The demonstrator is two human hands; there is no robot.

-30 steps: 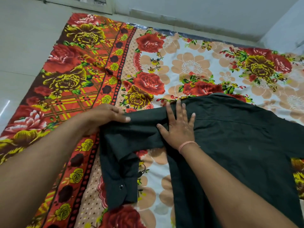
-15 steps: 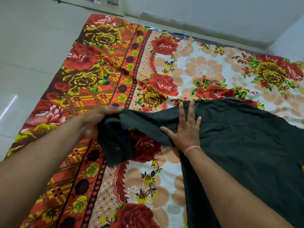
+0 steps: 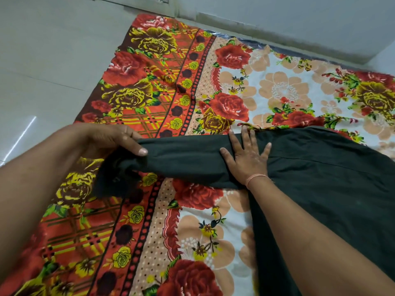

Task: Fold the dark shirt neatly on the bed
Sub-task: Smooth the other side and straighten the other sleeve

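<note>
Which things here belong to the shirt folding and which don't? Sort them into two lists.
Part of the job:
- dark shirt, its sleeve stretched out to the left
- left hand, grip on the sleeve
- right hand, flat on the shirt near the shoulder
- floral bedsheet, the folding surface

Not part of it:
- tiled floor
- wall
- wrist thread

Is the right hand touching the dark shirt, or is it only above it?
Touching. The head view shows the right hand lying flat, fingers spread, on the dark shirt where the sleeve joins the body.
</note>
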